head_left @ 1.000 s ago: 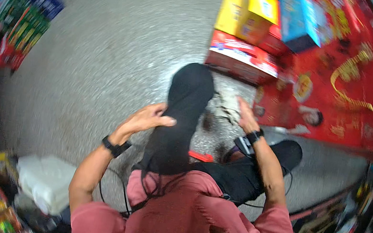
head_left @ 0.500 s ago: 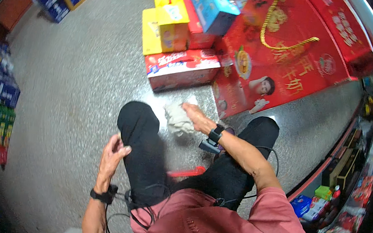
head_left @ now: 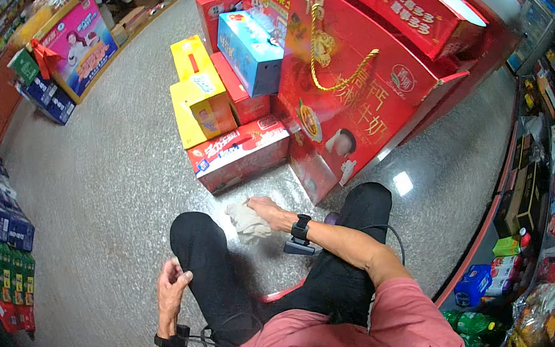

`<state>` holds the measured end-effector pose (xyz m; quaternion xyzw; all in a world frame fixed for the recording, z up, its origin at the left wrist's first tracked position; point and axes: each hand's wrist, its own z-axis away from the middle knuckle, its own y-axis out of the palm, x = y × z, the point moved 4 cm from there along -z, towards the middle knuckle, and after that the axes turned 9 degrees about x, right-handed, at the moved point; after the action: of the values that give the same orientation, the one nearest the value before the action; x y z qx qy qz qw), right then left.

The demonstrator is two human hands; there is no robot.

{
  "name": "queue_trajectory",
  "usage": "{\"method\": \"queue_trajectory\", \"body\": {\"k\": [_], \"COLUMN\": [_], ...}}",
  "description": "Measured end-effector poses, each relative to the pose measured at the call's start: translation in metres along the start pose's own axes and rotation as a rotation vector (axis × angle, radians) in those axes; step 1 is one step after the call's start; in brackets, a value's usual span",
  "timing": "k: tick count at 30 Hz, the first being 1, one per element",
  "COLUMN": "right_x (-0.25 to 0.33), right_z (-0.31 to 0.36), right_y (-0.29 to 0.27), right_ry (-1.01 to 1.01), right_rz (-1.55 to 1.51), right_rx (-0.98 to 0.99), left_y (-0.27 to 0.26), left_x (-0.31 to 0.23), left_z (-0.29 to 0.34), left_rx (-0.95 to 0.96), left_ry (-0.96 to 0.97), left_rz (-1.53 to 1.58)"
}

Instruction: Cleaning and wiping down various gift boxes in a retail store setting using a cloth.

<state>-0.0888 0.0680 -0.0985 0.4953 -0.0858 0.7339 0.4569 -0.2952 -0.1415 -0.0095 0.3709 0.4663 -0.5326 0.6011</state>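
Note:
My right hand (head_left: pixel 270 213) is closed on a crumpled whitish cloth (head_left: pixel 246 221), held low between my knees and in front of a red carton (head_left: pixel 246 154). My fingertips are partly lost in its folds. Beside my left knee, my left hand (head_left: pixel 172 284) hangs with loosely bent fingers and the thumb apart, nothing visible in it. Past the cloth stand a yellow carton (head_left: pixel 209 111), a blue box (head_left: pixel 251 51) and a large red gift box (head_left: pixel 352 106) with a gold rope handle (head_left: pixel 337 89).
Speckled grey floor (head_left: pixel 93 203) surrounds me. A curved shelf of packaged goods (head_left: pixel 521 203) runs along the right. Stacked cartons (head_left: pixel 0 225) stand at the left, and a counter with a poster panel (head_left: pixel 79 47) at the far left. Something red (head_left: pixel 282 293) shows between my thighs.
The view has tilted up, so the boxes sit lower and more of the shop shows. My right hand keeps the cloth and now sits nearer the red carton. My left hand stays by the knee.

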Motion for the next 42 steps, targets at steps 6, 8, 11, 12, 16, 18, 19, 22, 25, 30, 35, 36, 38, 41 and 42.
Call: {"method": "queue_trajectory", "body": {"k": [6, 8, 11, 12, 16, 18, 19, 22, 25, 30, 35, 36, 38, 41, 42], "right_x": [-0.002, 0.006, 0.009, 0.01, 0.007, 0.01, 0.012, 0.008, 0.015, 0.025, 0.02, 0.019, 0.024, 0.022, 0.016], "right_z": [-0.004, -0.001, -0.007, -0.01, -0.023, -0.021, -0.021, -0.035, -0.026, -0.013, -0.005, -0.001, 0.011, 0.015, 0.013], "right_y": [-0.002, 0.003, 0.002, 0.003, 0.0, 0.003, 0.006, -0.001, 0.002, 0.011, 0.004, 0.004, 0.005, 0.013, 0.01], "right_ry": [-0.043, -0.043, -0.053, -0.046, -0.064, -0.042, -0.083, -0.139, -0.182, -0.101, -0.076, -0.076, 0.022, 0.053, 0.065], "right_rz": [-0.017, -0.01, 0.022, 0.019, 0.083, 0.088, 0.132, 0.119, 0.045, 0.035, 0.12, -0.064, -0.031, -0.018, -0.009], "right_rx": [-0.006, 0.022, 0.035, 0.07, 0.041, 0.089, 0.063, 0.06, 0.029, 0.078, 0.055, 0.066, 0.024, 0.038, 0.047], "left_y": [0.006, 0.009, 0.001, 0.0, -0.011, -0.023, -0.027, -0.005, 0.003, -0.015, -0.048, -0.042, -0.026, -0.052, -0.035], "left_x": [0.014, 0.01, 0.018, 0.02, 0.03, 0.041, 0.042, 0.031, 0.033, 0.063, 0.143, 0.138, 0.132, 0.235, 0.232], "left_z": [0.007, 0.006, 0.009, 0.009, 0.017, 0.022, 0.027, 0.038, 0.055, 0.079, 0.104, 0.109, 0.131, 0.191, 0.184], "left_rx": [0.096, 0.037, 0.124, 0.135, 0.092, 0.082, 0.073, 0.067, -0.011, -0.113, -0.173, -0.171, -0.193, -0.141, -0.145], "left_ry": [-0.125, -0.139, -0.128, -0.158, -0.183, -0.171, -0.156, -0.22, -0.364, -0.459, -0.43, -0.45, -0.693, -0.722, -0.686], "left_rz": [0.123, 0.195, 0.269, 0.325, 0.299, 0.297, 0.3, 0.371, 0.334, 0.342, 0.443, 0.449, 0.312, 0.342, 0.32]}}
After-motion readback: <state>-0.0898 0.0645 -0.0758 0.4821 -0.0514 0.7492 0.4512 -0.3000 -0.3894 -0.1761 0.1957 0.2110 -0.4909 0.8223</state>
